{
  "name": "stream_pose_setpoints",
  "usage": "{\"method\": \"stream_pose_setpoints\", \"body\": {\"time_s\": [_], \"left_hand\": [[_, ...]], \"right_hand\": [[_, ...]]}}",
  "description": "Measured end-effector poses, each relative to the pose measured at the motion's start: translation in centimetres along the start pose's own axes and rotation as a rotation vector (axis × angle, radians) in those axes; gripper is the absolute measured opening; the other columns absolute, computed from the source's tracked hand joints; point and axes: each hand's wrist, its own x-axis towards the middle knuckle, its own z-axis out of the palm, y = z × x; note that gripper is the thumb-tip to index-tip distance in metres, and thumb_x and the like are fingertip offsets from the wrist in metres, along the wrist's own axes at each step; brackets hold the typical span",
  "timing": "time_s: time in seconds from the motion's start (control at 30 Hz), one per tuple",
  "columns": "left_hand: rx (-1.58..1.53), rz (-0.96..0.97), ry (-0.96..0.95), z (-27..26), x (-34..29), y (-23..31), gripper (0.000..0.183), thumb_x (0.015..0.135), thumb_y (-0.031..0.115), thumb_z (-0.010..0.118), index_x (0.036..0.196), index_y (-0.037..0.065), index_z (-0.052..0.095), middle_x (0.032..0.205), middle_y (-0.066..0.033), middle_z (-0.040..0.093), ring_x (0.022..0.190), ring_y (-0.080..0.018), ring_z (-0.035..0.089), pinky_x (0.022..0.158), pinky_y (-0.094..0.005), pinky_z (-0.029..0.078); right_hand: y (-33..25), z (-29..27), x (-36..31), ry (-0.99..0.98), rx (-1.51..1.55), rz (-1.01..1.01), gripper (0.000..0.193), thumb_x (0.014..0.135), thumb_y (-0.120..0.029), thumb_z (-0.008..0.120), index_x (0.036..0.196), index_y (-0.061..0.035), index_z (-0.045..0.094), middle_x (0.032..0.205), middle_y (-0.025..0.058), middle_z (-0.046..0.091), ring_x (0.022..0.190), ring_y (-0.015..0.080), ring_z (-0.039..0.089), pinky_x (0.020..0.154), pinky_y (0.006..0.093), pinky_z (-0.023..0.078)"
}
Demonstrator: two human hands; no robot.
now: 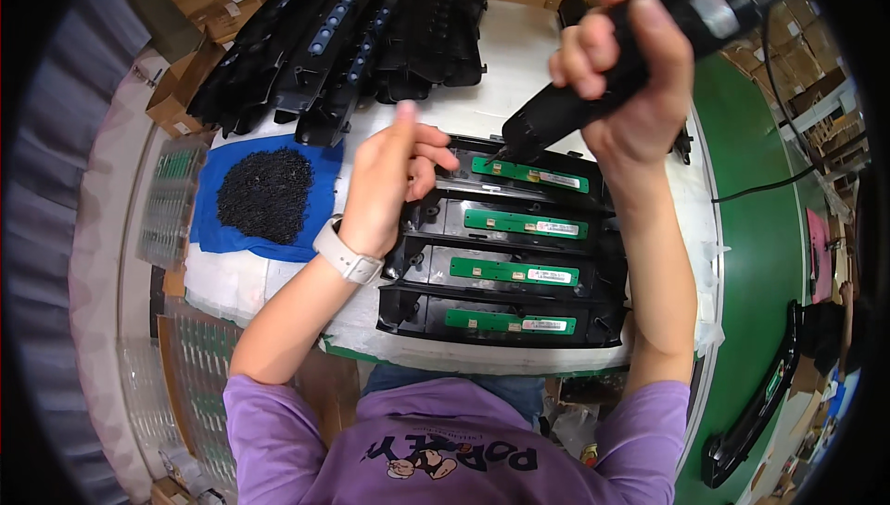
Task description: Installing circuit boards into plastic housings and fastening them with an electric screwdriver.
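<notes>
The dark bit below the person's right hand point(644, 88) is hard to make out, and whether it touches the green board point(519, 172) cannot be told. That hand is wrapped firmly around a black power driver point(552, 118). Left of that grip, the left hand point(389, 171) is loosely curled; whether it pinches anything cannot be told. Below and left of the driver grip, the slim rectangular board, with pale connectors and a white label, lies in a long black housing point(454, 186).
</notes>
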Motion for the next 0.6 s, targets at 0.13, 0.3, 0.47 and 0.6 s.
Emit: {"method": "stream_pose_setpoints", "body": {"time_s": [0.13,0.3,0.47,0.6], "left_hand": [[-0.337,0.030,0.053,-2.1,-1.1,-0.6,0.017,0.092,0.004,0.043,0.103,-0.004,0.051,0.102,-0.0191,0.062,0.078,-0.0152,0.060,0.068,-0.0245,0.047],[-0.443,-0.070,0.061,-1.8,-1.3,-0.1,0.021,0.089,-0.004,0.037,0.107,-0.006,0.048,0.115,-0.0253,0.057,0.106,-0.0283,0.060,0.089,-0.0313,0.049],[-0.447,-0.025,0.058,-2.2,-1.3,0.2,0.017,0.092,-0.001,0.037,0.105,-0.004,0.048,0.115,-0.0264,0.056,0.111,-0.0302,0.058,0.093,-0.0333,0.048],[-0.396,-0.056,0.045,-2.4,-1.4,0.1,0.016,0.097,0.008,0.039,0.104,-0.003,0.048,0.109,-0.0259,0.059,0.089,-0.0237,0.063,0.077,-0.0290,0.052]], "right_hand": [[2.4,1.6,0.3,0.016,-0.271,0.010,0.021,0.080,-0.018,0.066,0.079,0.0014,0.059,0.054,0.0041,0.053,0.043,0.0110,0.049,0.043,0.0240,0.039],[3.7,1.7,0.1,-0.020,-0.321,0.045,0.021,0.079,-0.020,0.067,0.077,-0.0002,0.059,0.052,0.0031,0.053,0.043,0.0094,0.049,0.043,0.0225,0.038],[4.6,1.6,0.0,-0.050,-0.416,0.059,0.026,0.082,-0.020,0.060,0.093,0.0018,0.050,0.052,0.0051,0.047,0.039,0.0134,0.043,0.042,0.0273,0.037],[5.0,1.8,0.1,-0.107,-0.411,0.081,0.025,0.080,-0.019,0.062,0.087,0.0015,0.049,0.051,0.0048,0.047,0.039,0.0124,0.043,0.041,0.0259,0.037]]}}
